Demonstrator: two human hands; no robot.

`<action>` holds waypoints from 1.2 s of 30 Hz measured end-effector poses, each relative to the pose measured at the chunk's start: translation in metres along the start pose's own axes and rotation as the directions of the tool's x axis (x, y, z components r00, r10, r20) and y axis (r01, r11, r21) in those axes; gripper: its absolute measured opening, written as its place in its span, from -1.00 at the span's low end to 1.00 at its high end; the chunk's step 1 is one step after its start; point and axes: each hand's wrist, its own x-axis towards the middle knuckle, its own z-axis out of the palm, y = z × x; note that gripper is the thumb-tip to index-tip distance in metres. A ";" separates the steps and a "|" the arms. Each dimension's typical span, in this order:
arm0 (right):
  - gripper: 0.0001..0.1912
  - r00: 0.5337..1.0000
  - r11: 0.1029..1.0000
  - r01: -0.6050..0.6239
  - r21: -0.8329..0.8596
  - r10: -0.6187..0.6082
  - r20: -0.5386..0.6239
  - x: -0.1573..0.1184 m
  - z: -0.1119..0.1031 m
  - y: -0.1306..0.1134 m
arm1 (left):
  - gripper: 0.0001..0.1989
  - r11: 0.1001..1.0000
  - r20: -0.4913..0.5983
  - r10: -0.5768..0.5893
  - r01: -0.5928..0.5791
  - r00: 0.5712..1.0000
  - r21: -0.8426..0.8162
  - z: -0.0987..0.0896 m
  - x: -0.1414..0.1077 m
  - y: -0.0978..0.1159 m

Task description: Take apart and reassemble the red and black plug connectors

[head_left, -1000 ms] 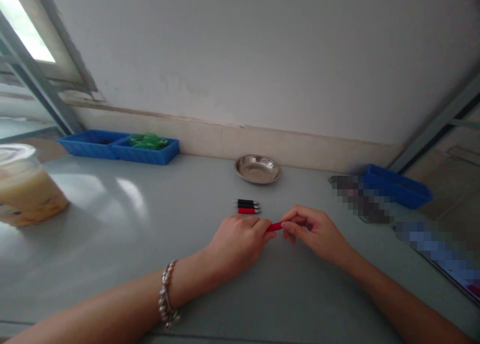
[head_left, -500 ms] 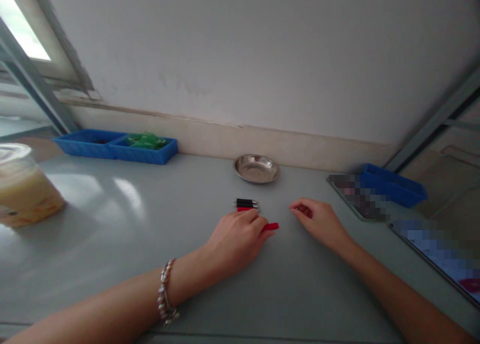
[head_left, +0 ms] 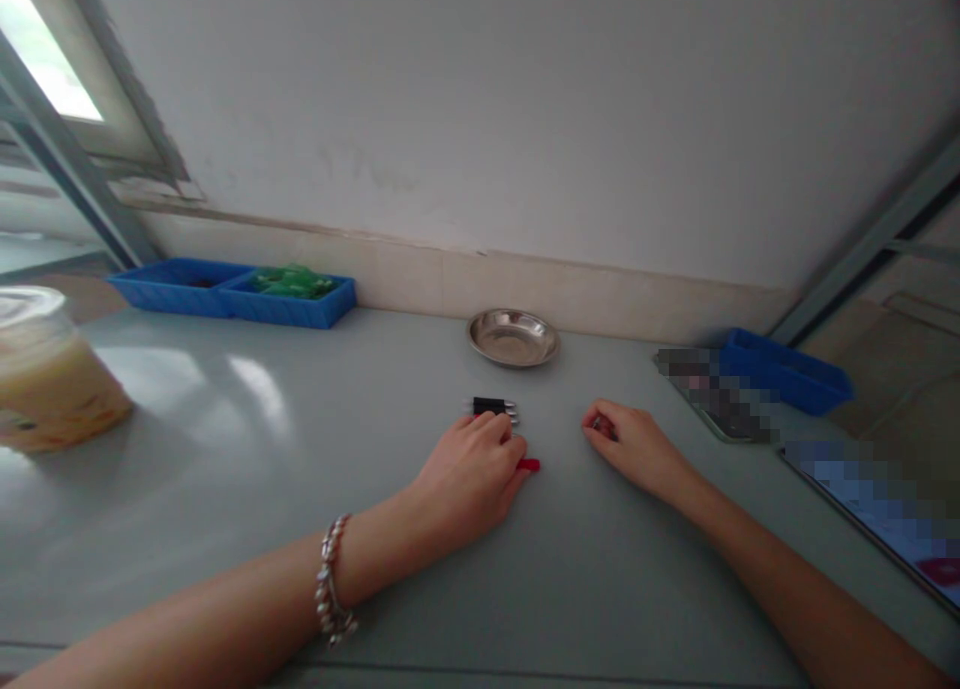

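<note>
My left hand (head_left: 472, 469), with a beaded bracelet (head_left: 330, 581) on its wrist, is closed on a small red piece (head_left: 529, 465) that pokes out past the thumb. Just beyond its fingers lie short black pieces (head_left: 489, 406) with silvery tips, side by side; a bit of red beside them is mostly covered by the fingers. To the right, my right hand (head_left: 626, 439) is closed near the table surface, its fingertips curled round something small and dark that I cannot make out. A round metal dish (head_left: 513, 338) sits beyond both hands.
Against the wall at the left is a blue two-part tray (head_left: 289, 309) with green material (head_left: 294, 281) in it. A lidded plastic cup (head_left: 56, 379) stands at the far left. On the right are a phone (head_left: 709, 394), a blue bin (head_left: 787, 369) and a larger screen (head_left: 870, 509).
My left hand has shifted slightly left with the red piece, now covering more of the red beside the black pieces. The fingers of my right hand have curled in a little more.
</note>
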 end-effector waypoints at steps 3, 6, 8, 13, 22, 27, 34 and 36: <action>-0.88 1.000 1.000 0.014 0.017 -0.014 0.002 0.000 0.001 0.003 | -0.80 1.000 0.011 0.015 -0.015 1.000 0.011 -0.004 0.000 -0.001; -0.87 0.999 1.000 0.027 0.012 -0.026 -0.030 -0.001 0.003 0.006 | -0.83 1.000 0.019 0.023 -0.023 1.000 0.021 -0.007 0.000 -0.003; -0.86 0.998 1.000 0.030 0.000 -0.030 -0.057 -0.001 0.002 0.006 | -0.84 0.999 0.022 0.025 -0.026 0.999 0.023 -0.008 0.000 -0.004; -0.85 0.991 0.999 0.048 -0.020 -0.050 -0.128 -0.003 -0.001 0.001 | -0.84 0.999 0.032 0.044 -0.044 0.999 -0.017 -0.007 -0.001 -0.005; -0.88 0.969 0.990 0.140 0.015 -0.134 -0.205 -0.006 -0.003 -0.006 | -0.83 0.998 0.021 -0.057 0.057 0.998 -0.028 -0.006 0.003 -0.014; -0.88 0.969 0.988 0.154 0.024 -0.147 -0.201 -0.008 -0.004 -0.007 | -0.82 0.992 0.030 -0.126 0.126 0.992 -0.019 -0.003 0.007 -0.024; -0.89 0.968 0.986 0.163 0.019 -0.156 -0.196 -0.007 -0.004 -0.007 | -0.84 0.993 0.036 -0.111 0.112 0.993 -0.045 -0.001 0.007 -0.026; -0.89 0.969 0.987 0.162 0.022 -0.155 -0.193 -0.007 -0.004 -0.007 | -0.84 0.994 0.041 -0.102 0.103 0.994 -0.042 -0.001 0.007 -0.025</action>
